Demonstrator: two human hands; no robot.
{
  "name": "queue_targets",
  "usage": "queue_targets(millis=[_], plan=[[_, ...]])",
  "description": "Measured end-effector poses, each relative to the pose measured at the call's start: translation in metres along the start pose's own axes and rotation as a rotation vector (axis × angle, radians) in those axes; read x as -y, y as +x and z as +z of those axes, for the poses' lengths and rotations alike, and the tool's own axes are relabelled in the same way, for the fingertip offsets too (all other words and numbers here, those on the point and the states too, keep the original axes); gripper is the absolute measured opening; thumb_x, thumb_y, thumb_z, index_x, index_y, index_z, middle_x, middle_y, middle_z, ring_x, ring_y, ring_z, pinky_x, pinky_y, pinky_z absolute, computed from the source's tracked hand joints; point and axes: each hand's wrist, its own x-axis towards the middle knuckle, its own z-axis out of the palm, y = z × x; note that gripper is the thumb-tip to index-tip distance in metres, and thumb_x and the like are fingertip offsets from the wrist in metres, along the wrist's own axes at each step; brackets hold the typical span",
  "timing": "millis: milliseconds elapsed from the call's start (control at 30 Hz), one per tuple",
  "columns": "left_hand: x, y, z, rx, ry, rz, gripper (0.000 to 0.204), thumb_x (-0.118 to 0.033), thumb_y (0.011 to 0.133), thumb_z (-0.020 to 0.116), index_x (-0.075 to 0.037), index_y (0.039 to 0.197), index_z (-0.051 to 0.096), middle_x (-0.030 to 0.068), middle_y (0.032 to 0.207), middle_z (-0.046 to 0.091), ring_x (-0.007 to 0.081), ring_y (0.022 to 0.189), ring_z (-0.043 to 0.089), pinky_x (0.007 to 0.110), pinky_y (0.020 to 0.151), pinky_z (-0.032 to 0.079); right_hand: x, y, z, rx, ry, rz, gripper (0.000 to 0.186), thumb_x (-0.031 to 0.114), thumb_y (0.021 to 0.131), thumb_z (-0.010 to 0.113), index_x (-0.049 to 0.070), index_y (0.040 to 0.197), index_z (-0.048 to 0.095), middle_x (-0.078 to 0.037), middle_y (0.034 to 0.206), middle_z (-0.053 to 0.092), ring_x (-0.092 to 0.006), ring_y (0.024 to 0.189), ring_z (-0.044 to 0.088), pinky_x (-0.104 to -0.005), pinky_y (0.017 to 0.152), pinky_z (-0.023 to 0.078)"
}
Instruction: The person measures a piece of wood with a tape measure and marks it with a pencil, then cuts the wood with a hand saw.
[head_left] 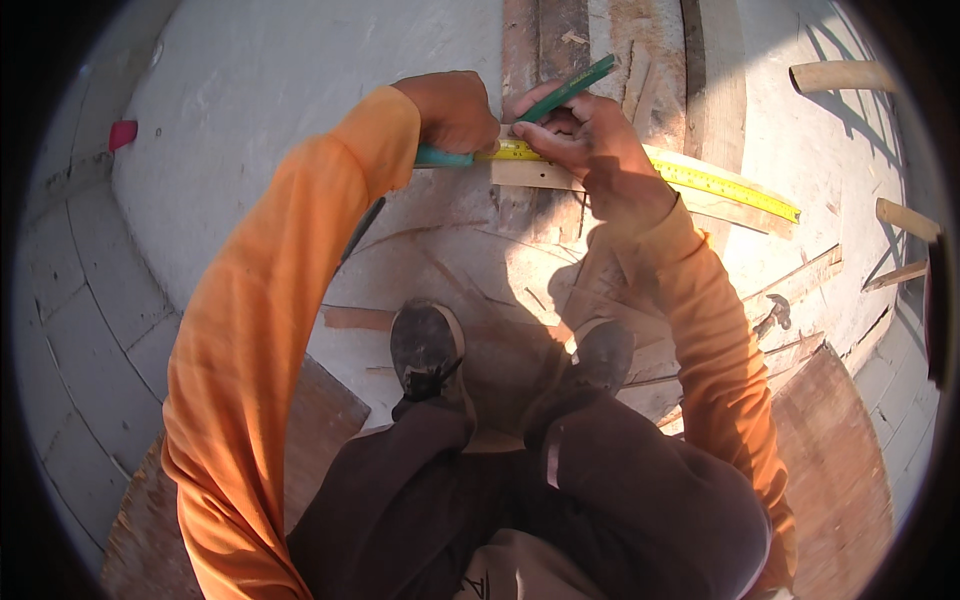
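Note:
My left hand [455,112] is closed around the teal case of a tape measure [443,157]. The tape's yellow blade [722,184] runs out to the right along a light wooden board [535,174], reaching close to the board's right end. In my right hand [592,140] a flat green carpenter's pencil [578,84] is gripped, slanting with one end up to the right and the other down near the blade. That hand lies over the middle of the blade and board, hiding part of both. The fingertips of the two hands are close together.
Long planks [715,80] lie under the board and stretch away from me. A hammer [774,314] rests among wood strips at right. Plywood pieces [835,460] flank my legs. Round wooden poles [845,77] jut in at the right; a pink object [122,134] is at far left.

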Motion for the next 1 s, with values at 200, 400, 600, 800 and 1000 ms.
queue_targets(millis=[200, 400, 600, 800, 1000], plan=[[0.0018, -0.0001, 0.0005, -0.050, 0.009, 0.015, 0.032, -0.026, 0.078, 0.071, 0.002, 0.095, 0.075, 0.0176, 0.091, 0.069, 0.0294, 0.085, 0.064, 0.040, 0.081, 0.050, -0.0017, 0.0014, -0.0029, 0.033, -0.033, 0.030, 0.028, 0.019, 0.091, 0.074, -0.003, 0.109, 0.069, -0.009, 0.086, 0.071, -0.0122, 0.079, 0.065, -0.0278, 0.072, 0.054], [-0.0003, 0.0007, 0.0037, -0.073, -0.012, 0.026, 0.025, -0.022, 0.076, 0.073, -0.001, 0.089, 0.077, 0.0145, 0.082, 0.069, 0.0261, 0.077, 0.062, 0.039, 0.078, 0.050, -0.0074, 0.0017, -0.0044, 0.042, -0.073, -0.092, 0.024, 0.016, 0.090, 0.074, -0.001, 0.106, 0.069, -0.007, 0.086, 0.070, -0.0108, 0.080, 0.064, -0.0265, 0.075, 0.054], [-0.0020, -0.0014, 0.0012, -0.088, 0.030, 0.036, 0.024, -0.020, 0.076, 0.073, 0.000, 0.088, 0.077, 0.0177, 0.085, 0.070, 0.0275, 0.079, 0.062, 0.041, 0.081, 0.050, -0.0042, 0.0036, -0.0057, 0.062, -0.132, -0.128, 0.023, 0.016, 0.090, 0.074, -0.001, 0.106, 0.069, -0.006, 0.087, 0.069, -0.0103, 0.081, 0.064, -0.0264, 0.076, 0.054], [-0.0015, 0.0013, 0.0039, -0.094, 0.009, 0.039, 0.023, -0.019, 0.076, 0.072, 0.001, 0.086, 0.075, 0.0201, 0.085, 0.069, 0.0284, 0.077, 0.061, 0.041, 0.080, 0.050, -0.0042, 0.0015, -0.0057, 0.061, -0.138, -0.121, 0.024, 0.016, 0.091, 0.074, -0.001, 0.106, 0.069, -0.006, 0.087, 0.069, -0.0108, 0.080, 0.064, -0.0265, 0.076, 0.054], [-0.0035, -0.0001, -0.0008, -0.024, 0.074, 0.020, 0.045, -0.030, 0.082, 0.072, 0.006, 0.108, 0.072, 0.0234, 0.109, 0.071, 0.0355, 0.098, 0.069, 0.043, 0.088, 0.052, -0.0014, 0.0016, -0.0070, 0.073, -0.169, -0.125, 0.024, 0.016, 0.091, 0.074, -0.001, 0.106, 0.069, -0.006, 0.088, 0.069, -0.0108, 0.081, 0.063, -0.0263, 0.076, 0.054]])
